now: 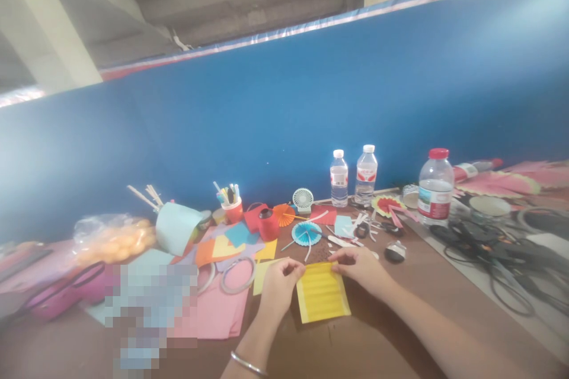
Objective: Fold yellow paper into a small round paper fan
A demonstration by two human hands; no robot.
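Note:
A yellow sheet of paper [323, 296] with crosswise pleats and paler side edges lies in front of me on the brown table. My left hand [281, 284] pinches its upper left corner between thumb and fingers. At the upper right corner, my right hand [359, 269] grips the same edge, fingers bent over it. Just beyond the hands is a blue and white pleated paper rosette [306, 233] on a stick. Left of my left hand lie two rolls of tape [239, 275] on pink paper [213, 311].
Water bottles [339, 180] stand along the blue partition [267, 130], with a larger red-capped bottle [435, 189] at right. A pen cup [232, 210], a small fan [303, 199] and paper scraps [362, 225] fill the back. Black cables [484, 254] tangle at right.

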